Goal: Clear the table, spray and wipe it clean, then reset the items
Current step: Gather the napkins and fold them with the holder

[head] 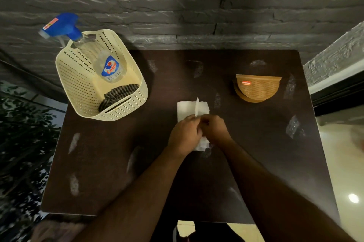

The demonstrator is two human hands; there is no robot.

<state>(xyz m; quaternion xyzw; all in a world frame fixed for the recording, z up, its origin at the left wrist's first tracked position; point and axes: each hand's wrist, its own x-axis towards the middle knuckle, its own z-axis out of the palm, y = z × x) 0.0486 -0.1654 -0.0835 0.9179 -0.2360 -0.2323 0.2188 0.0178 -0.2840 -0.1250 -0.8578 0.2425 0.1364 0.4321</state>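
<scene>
Mid-tabletop, the left hand and right hand both pinch white paper napkins, apparently one raised sheet between them.

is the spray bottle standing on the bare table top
No, the spray bottle leans inside the cream basket at the table's far left corner, next to a striped cloth.

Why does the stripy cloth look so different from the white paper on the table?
The striped cloth is dark with pale stripes; the white tissues are plain white. The cloth lies bunched inside the cream basket beside the spray bottle; the tissues lie flat on the brown table. Nobody touches the cloth, while the left hand and the right hand handle the tissues. Both are soft and could wipe.
</scene>
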